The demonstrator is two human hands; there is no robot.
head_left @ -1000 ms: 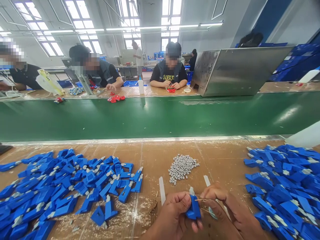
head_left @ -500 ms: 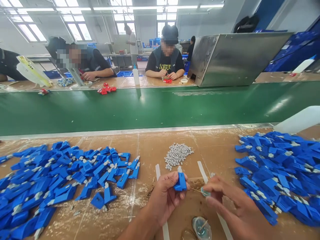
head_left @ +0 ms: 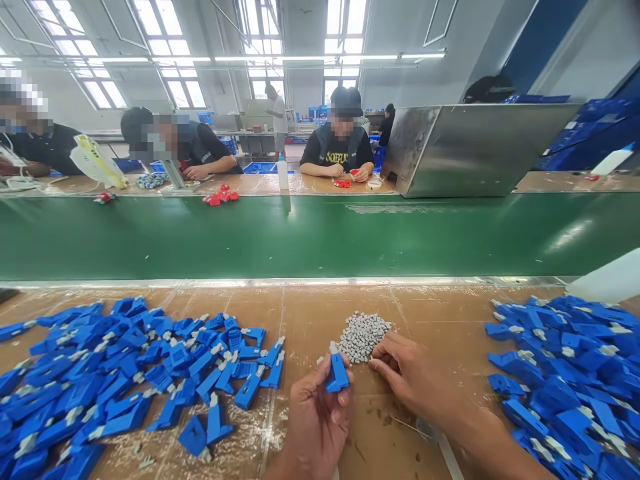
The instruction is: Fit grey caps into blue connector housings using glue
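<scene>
My left hand (head_left: 317,417) is closed round a blue plastic part (head_left: 337,372), held upright just above the brown table (head_left: 310,313). My right hand (head_left: 407,373) reaches to the near edge of a small heap of grey pieces (head_left: 364,335), its fingertips pinched together at the heap; what they pinch is too small to name. A big pile of blue parts (head_left: 115,373) lies to the left. Another pile of blue parts (head_left: 570,373) lies to the right.
A green conveyor belt (head_left: 320,233) runs across behind the table. People sit on its far side handling red parts (head_left: 220,197). A metal box (head_left: 475,147) stands at the back right, a white bottle (head_left: 607,280) at the right edge, and a thin stick (head_left: 407,425) lies near my right wrist.
My right hand has left the blue part, let go of the thin stick and gone forward to the grey heap. My left hand keeps the blue part and has shifted slightly left.
</scene>
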